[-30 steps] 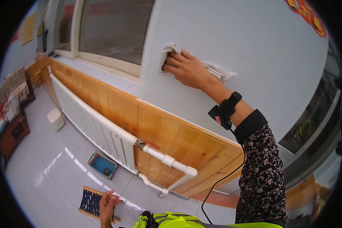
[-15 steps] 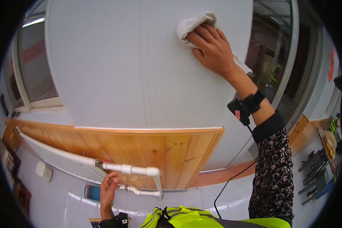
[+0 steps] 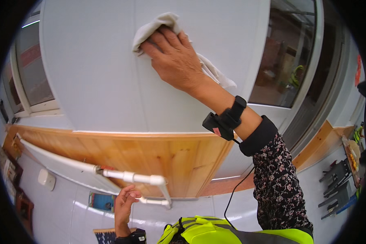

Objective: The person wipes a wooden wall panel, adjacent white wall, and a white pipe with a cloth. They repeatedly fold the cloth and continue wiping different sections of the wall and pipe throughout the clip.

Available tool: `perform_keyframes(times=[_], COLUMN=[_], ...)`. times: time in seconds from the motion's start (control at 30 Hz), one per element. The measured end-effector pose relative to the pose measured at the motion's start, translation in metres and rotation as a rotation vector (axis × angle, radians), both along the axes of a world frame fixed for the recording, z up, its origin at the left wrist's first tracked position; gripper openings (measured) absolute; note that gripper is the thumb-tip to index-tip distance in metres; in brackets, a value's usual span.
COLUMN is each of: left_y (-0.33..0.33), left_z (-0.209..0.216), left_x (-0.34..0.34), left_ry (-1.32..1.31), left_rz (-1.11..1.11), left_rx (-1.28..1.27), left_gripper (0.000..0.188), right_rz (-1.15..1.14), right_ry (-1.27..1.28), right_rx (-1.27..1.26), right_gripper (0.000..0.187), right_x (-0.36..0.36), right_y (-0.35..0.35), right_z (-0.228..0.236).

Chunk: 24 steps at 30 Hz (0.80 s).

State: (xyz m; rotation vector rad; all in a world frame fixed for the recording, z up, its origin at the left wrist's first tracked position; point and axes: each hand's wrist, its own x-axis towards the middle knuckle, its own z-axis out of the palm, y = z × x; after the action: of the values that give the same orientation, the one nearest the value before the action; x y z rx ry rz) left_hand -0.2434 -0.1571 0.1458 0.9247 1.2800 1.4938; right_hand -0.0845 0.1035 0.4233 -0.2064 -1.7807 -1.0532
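Observation:
My right hand (image 3: pixel 177 61) presses a crumpled white cloth (image 3: pixel 168 19) against the white wall panel (image 3: pixel 97 69). Its fingers are bent into the folds, so the fingertips are hidden, and a loose end of the cloth trails out beside the wrist. A black strap with a small black box and a cable sits on that wrist. Low in the view, my left hand (image 3: pixel 125 205) hangs near the white pipe (image 3: pixel 138 178), loosely curled with fingers a little apart and nothing seen in it. No contact with the pipe shows.
Wooden panelling (image 3: pixel 183 158) runs below the wall, with a white radiator (image 3: pixel 65 166) in front of it at the left. A glazed door (image 3: pixel 286 53) stands to the right and a window (image 3: pixel 34 69) to the left. Dark stools (image 3: pixel 337 191) are at the far right.
My right hand has slid the cloth leftward across the wall panel. My left hand has shifted slightly to the right, still loosely curled.

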Motion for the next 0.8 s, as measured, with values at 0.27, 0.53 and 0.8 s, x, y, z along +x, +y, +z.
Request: perform_keyframes(times=[0.27, 0.53, 0.8], left_y=[-0.078, -0.133, -0.100], left_z=[0.060, 0.112, 0.119], left_x=[-0.004, 0.017, -0.029], left_ry=[0.083, 0.151, 0.262], left_rz=[0.278, 0.451, 0.329], left_rx=[-0.024, -0.028, -0.011], left_gripper=[0.038, 0.033, 0.033], right_rz=[0.066, 0.103, 0.153], right_ry=[-0.246, -0.611, -0.539], right_rx=[0.089, 0.016, 0.106], right_gripper=[0.019, 0.021, 0.024], right_x=[-0.094, -0.120, -0.036], right_y=[-0.029, -0.038, -0.026], right_z=[-0.016, -0.053, -0.057])
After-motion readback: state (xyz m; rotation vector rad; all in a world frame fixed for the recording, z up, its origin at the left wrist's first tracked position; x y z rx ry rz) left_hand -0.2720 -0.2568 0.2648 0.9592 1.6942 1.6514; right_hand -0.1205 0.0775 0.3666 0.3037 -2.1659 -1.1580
